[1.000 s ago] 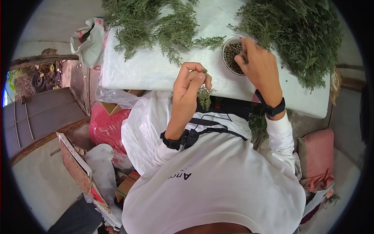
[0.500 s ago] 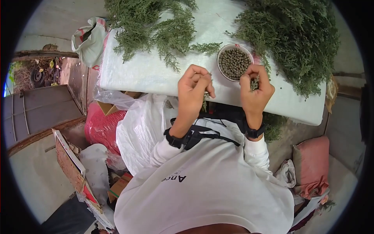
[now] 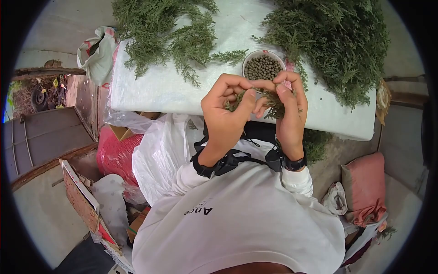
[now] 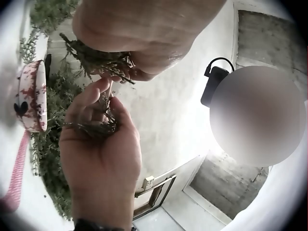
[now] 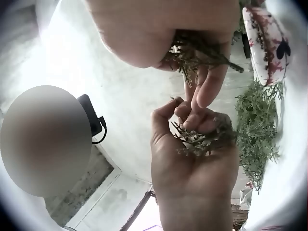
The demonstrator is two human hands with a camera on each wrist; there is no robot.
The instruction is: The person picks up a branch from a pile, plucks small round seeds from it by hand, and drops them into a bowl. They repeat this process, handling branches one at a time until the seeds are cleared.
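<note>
Both hands meet in front of a bowl [image 3: 244, 66] filled with small round brownish seed balls [image 3: 263, 67]. My left hand [image 3: 228, 109] has its fingers curled round a green conifer sprig [image 5: 195, 140], partly hidden in the palm. My right hand [image 3: 290, 109] holds another conifer sprig [image 3: 273, 108], whose tips hang below the fingers. The fingertips of the two hands come together between the sprigs. In the left wrist view, the bowl [image 4: 32, 96] shows a white side with a red pattern.
A large heap of conifer branches [image 3: 333, 45] lies on the right of the white-covered table [image 3: 150, 93]. More branches [image 3: 157, 36] lie on the left, and one small sprig [image 3: 230, 56] points toward the bowl. A white sack [image 3: 98, 57] stands beyond the left edge.
My right hand has come from over the bowl back to my left hand, bringing a sprig with it. The left hand still grips greenery, and the fingertips now meet.
</note>
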